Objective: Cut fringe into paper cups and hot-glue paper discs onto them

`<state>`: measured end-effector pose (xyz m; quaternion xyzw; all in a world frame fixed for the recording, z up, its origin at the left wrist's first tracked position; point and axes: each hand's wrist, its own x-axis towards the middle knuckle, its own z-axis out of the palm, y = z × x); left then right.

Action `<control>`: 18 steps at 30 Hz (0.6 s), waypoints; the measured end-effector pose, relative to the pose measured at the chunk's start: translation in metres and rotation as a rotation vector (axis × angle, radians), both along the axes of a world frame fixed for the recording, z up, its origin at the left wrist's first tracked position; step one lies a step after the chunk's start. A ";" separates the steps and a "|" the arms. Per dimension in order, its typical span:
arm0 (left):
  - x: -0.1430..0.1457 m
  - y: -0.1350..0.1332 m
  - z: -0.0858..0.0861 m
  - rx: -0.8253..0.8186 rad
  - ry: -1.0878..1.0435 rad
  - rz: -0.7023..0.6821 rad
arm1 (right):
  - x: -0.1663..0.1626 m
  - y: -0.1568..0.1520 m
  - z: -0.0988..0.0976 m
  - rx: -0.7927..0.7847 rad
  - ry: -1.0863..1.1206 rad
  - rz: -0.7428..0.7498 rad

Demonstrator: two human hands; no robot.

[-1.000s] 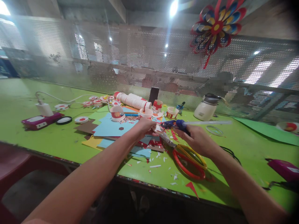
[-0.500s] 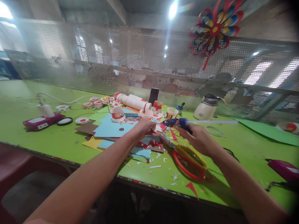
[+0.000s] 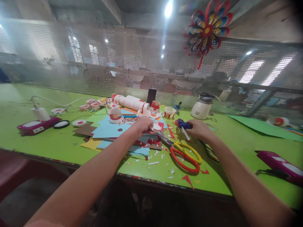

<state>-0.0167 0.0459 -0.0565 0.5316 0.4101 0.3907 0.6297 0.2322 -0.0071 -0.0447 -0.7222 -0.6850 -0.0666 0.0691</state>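
My left hand [image 3: 141, 125] is closed in a pinch on a small white and red paper disc [image 3: 156, 127] above the stack of coloured paper sheets [image 3: 111, 130]. My right hand [image 3: 200, 130] is wrapped round a blue glue gun [image 3: 183, 125] whose clear glue stick points down toward me. Red and yellow scissors [image 3: 183, 152] lie on the green table [image 3: 71, 142] between my two hands, with paper scraps around them.
Paper cups [image 3: 115, 114] and a lying stack of cups [image 3: 130, 101] stand behind the sheets. A white kettle [image 3: 201, 108], a purple device [image 3: 35, 125] with a white charger, another purple device [image 3: 280, 162] at right, a green sheet [image 3: 262, 126], a perforated screen with a paper flower [image 3: 206, 31].
My right hand has lowered the glue gun toward the table and turned it, so the glue stick no longer points right. My left hand stays on the disc.
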 end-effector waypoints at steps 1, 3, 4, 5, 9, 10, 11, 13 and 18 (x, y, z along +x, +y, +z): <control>0.000 0.000 0.000 0.004 0.004 -0.012 | 0.005 0.002 -0.003 -0.031 -0.016 -0.013; 0.001 0.000 -0.001 0.014 0.013 -0.038 | 0.014 0.005 -0.007 -0.076 -0.038 -0.026; 0.001 -0.001 -0.001 0.018 0.017 -0.050 | 0.018 0.006 -0.009 -0.092 -0.044 -0.027; 0.002 -0.001 -0.001 0.023 0.019 -0.061 | 0.020 0.007 -0.010 -0.102 -0.047 -0.024; 0.002 -0.003 -0.001 0.040 0.009 -0.084 | 0.022 0.007 -0.006 -0.052 -0.034 0.003; 0.002 -0.004 -0.001 0.045 0.003 -0.084 | 0.019 0.005 -0.003 -0.008 -0.025 0.014; 0.002 -0.004 -0.001 0.049 -0.004 -0.083 | 0.015 0.003 0.000 0.046 -0.012 0.029; 0.003 -0.005 -0.001 0.053 -0.015 -0.077 | 0.002 -0.003 0.006 0.181 0.026 0.063; 0.001 -0.002 0.000 0.060 -0.054 0.001 | -0.047 -0.020 0.006 0.380 0.160 0.297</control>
